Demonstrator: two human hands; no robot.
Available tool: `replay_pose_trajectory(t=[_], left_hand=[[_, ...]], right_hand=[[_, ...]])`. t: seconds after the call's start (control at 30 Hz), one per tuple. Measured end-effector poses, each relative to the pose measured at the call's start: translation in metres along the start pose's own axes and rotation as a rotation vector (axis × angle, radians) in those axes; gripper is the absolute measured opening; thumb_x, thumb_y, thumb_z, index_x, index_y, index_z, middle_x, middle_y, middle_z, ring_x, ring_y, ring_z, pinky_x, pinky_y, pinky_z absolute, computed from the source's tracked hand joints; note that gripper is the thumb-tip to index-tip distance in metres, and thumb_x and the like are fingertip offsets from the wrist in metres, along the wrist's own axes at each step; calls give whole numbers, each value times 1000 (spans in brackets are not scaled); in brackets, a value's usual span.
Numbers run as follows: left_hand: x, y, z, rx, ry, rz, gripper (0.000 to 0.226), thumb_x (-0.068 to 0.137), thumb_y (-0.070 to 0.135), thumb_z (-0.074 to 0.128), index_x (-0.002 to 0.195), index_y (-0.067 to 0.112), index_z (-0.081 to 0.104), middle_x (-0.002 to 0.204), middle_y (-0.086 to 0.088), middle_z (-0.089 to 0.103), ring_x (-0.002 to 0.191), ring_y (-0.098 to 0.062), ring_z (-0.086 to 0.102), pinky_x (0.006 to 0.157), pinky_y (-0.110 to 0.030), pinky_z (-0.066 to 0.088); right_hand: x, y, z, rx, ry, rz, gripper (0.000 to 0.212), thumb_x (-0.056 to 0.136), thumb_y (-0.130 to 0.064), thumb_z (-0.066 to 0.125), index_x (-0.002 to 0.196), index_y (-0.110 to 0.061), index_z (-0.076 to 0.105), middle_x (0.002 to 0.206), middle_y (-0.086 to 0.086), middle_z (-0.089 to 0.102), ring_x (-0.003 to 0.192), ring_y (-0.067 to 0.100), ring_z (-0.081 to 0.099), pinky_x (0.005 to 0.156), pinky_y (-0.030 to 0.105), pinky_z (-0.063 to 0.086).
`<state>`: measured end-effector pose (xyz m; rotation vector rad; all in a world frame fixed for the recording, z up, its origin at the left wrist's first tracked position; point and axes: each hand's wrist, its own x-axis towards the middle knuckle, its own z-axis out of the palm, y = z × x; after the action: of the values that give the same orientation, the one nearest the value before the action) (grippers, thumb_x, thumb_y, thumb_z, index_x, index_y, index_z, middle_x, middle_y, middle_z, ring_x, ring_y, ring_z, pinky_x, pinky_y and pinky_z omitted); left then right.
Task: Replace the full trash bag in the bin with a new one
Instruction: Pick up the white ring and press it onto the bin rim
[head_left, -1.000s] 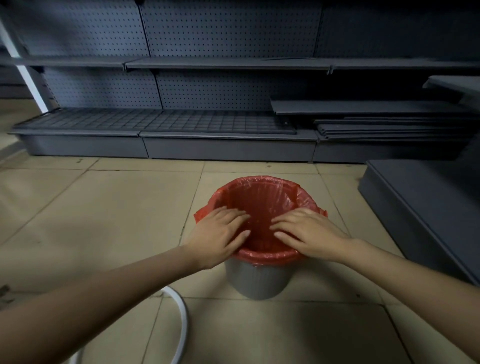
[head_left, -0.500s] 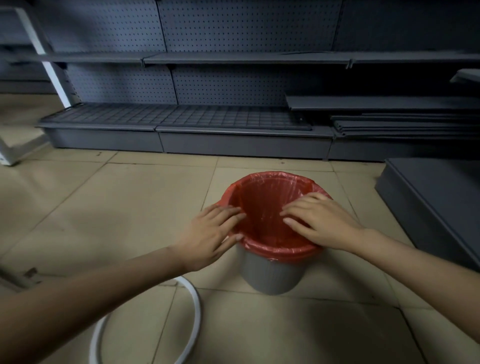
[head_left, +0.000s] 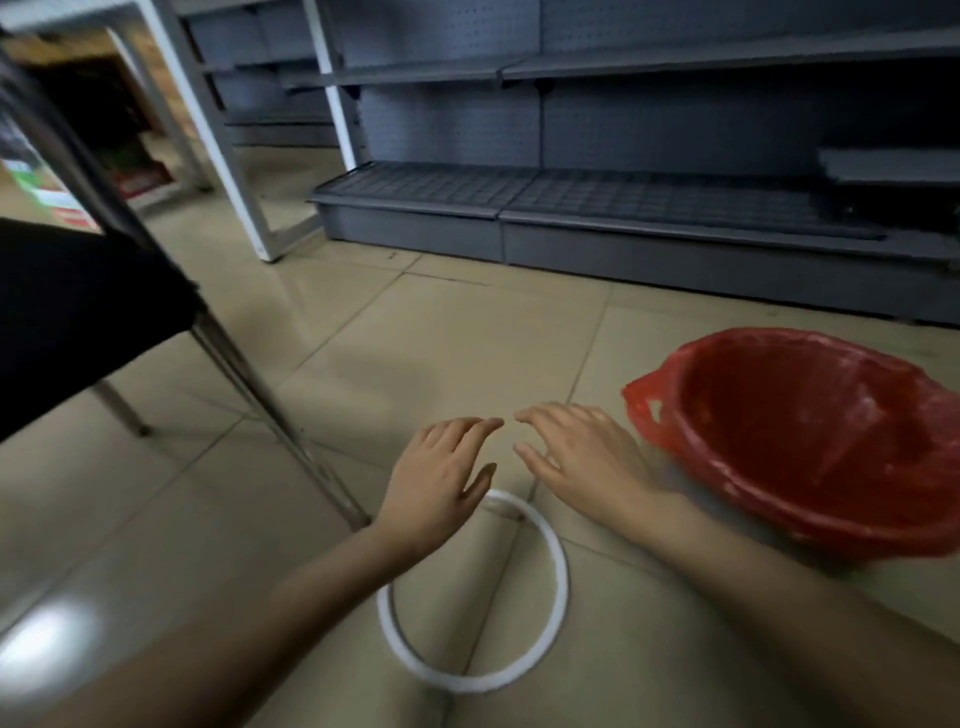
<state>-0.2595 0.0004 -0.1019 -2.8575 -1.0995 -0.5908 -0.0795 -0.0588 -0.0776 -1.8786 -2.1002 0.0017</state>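
Red-lined bin (head_left: 810, 436) just right of both hands, left hand (head_left: 441, 478) and right hand (head_left: 582, 462) spread, empty

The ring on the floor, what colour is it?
White. The ring shows in the head view, below the hands.

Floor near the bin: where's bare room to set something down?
Most open: tiles between the chair and the shelving base. A smaller patch lies between the hands and the bin, toward the shelving. Crowded: near side, where the white ring lies under the left hand and right hand.
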Motion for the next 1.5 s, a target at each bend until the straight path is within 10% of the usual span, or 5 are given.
replay_pose_trajectory(t=[0.47,0.77,1.1,1.5], left_hand=[[-102,-51,94,-340,-233,-633,51,86,28,56,132,12,42,130,-12,50,119,-28,45,99,-34,36],[-131,-47,113,-495,-325,-980,61,84,15,61,138,11,33,143,-18,32,127,-32,35,106,-39,33],[-130,-40,112,-664,-314,-1097,56,88,15,56,139,15,34,142,-16,35,125,-34,42,103,-51,41],[-29,-32,28,-602,95,-918,42,90,14,49,132,9,49,117,-20,60,101,-35,57,89,-46,49]], right_hand=[[-13,-26,156,60,-280,230,42,94,-37,45,128,-12,47,131,7,52,121,26,48,97,36,36],[-37,-18,191,21,-466,387,49,94,-30,39,140,-14,31,157,12,11,143,36,7,117,47,14],[-45,-15,174,145,-396,532,47,90,-24,44,136,-14,37,155,15,13,139,33,21,112,42,25],[-18,3,36,44,13,409,44,87,-21,46,130,-15,43,151,10,27,121,34,40,101,39,34]])
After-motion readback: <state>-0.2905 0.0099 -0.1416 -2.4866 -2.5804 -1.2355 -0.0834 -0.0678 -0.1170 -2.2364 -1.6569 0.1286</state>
